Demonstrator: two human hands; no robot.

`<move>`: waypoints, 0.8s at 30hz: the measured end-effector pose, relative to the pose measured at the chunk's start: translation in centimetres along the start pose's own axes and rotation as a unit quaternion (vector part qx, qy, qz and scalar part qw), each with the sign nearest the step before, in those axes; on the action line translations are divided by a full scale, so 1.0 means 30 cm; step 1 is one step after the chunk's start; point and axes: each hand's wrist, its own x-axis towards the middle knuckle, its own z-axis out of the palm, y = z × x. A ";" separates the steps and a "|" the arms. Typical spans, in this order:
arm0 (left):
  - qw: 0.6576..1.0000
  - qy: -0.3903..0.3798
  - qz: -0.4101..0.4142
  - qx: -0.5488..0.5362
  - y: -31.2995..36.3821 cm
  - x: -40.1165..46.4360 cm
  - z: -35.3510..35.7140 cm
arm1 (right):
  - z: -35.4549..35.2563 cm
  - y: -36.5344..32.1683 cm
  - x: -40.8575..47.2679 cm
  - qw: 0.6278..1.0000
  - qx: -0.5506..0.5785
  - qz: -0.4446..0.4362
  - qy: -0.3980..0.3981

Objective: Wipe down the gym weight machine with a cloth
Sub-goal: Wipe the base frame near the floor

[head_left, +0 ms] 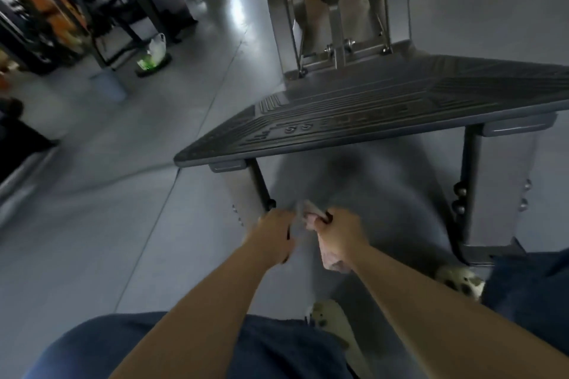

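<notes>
Low down, both hands meet just under the near edge of the footplate (354, 108), between its two grey legs. The right hand (341, 232) has its fingers curled tight round a pale pink cloth (331, 260); one bunch of it sticks out above the knuckles and a longer tail hangs below the wrist. The left hand (275, 235) sits just beside it, fingers bent inward toward the cloth's upper end, though blur hides whether they actually pinch it, so I cannot tell.

The footplate is dark, ribbed rubber, tilted, with its front edge running from lower left to upper right above the hands. Under that edge, the left leg (243, 194) stands just beside the left hand, and the right leg (498, 191), studded with bolts, is well apart to the right. Between the legs lies open grey floor (363, 188), shadowed in the middle. Behind the plate a steel frame (335, 24) rises with an orange panel.

To the left the floor opens wide toward a blue bucket (109, 86) and a white bag (157, 46). Jeans and pale shoes (332, 320) fill the bottom edge.
</notes>
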 end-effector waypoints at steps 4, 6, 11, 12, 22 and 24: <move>0.993 0.016 0.021 0.118 -0.087 0.017 -0.063 | 0.044 -0.018 0.066 0.992 0.106 0.049 0.048; 0.990 0.029 0.025 0.139 -0.121 0.040 -0.093 | 0.088 -0.036 0.100 0.984 0.156 0.070 0.057; 0.962 0.132 0.040 0.235 -0.212 0.138 -0.172 | 0.235 -0.119 0.208 0.958 0.247 0.108 0.102; 0.954 0.155 0.045 0.251 -0.234 0.159 -0.183 | 0.273 -0.138 0.236 0.948 0.276 0.110 0.116; 0.930 0.235 0.091 0.269 -0.437 0.275 -0.171 | 0.518 -0.343 0.446 0.908 0.360 -0.052 0.207; 0.917 0.254 0.123 0.282 -0.454 0.272 -0.167 | 0.546 -0.368 0.480 0.907 0.358 -0.086 0.202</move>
